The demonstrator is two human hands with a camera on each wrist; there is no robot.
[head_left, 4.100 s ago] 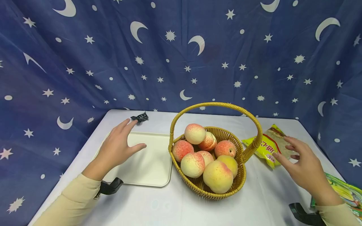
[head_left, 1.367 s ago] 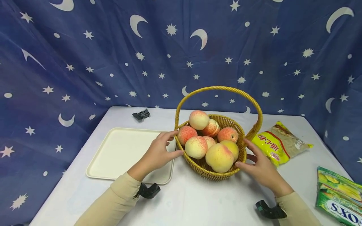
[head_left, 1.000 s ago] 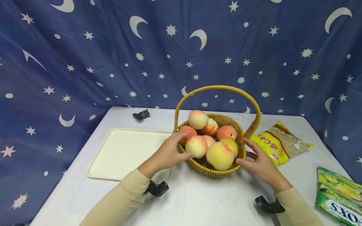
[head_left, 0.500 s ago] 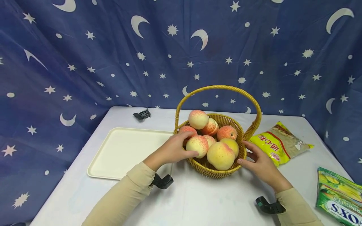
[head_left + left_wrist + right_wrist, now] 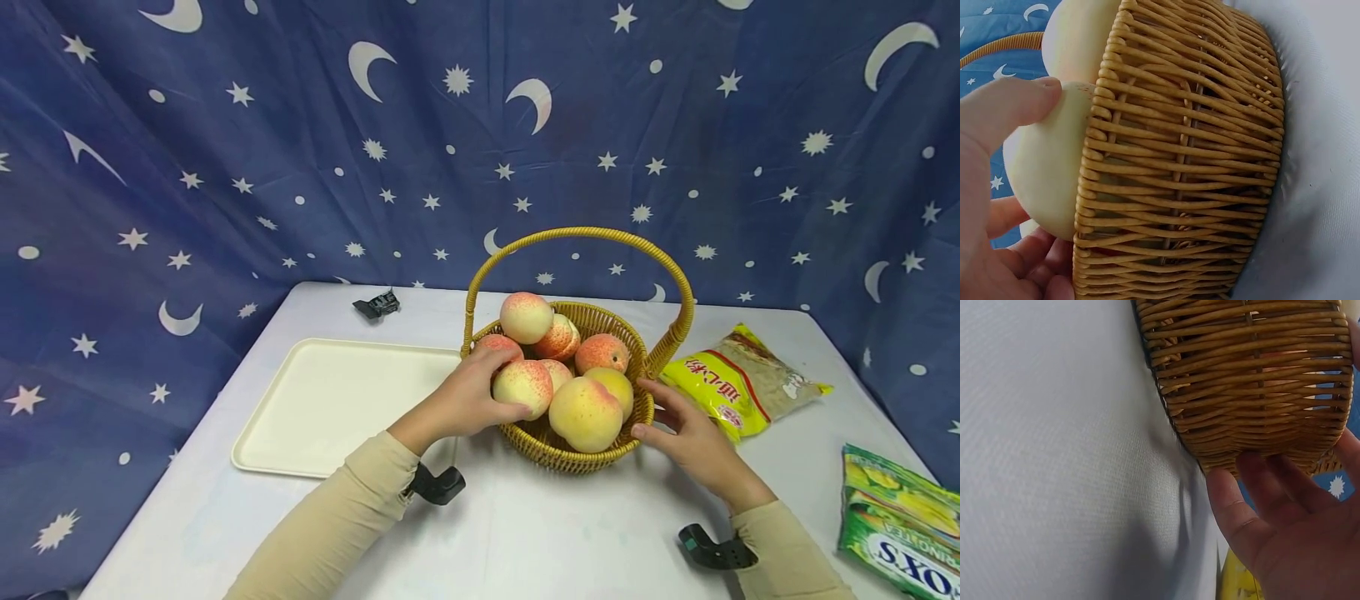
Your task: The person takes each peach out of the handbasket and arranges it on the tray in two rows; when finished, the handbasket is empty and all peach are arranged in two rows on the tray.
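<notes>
On the left, my left hand point(image 5: 468, 400) has thumb and fingers round the pale peach point(image 5: 522, 389); dragging it sideways could set the red peach point(image 5: 501, 342) rolling, since they're packed close. Right: the basket point(image 5: 566, 460) may slide, as my right hand point(image 5: 693, 442), fingers spread, only touches its outer side. Pale peach sits front-left in the basket, right of my left palm, well left of my right hand.

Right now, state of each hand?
Left hand: closed, holding a pale, red-flecked peach in the basket.
Right hand: open, touching the basket's outer right side.
</notes>
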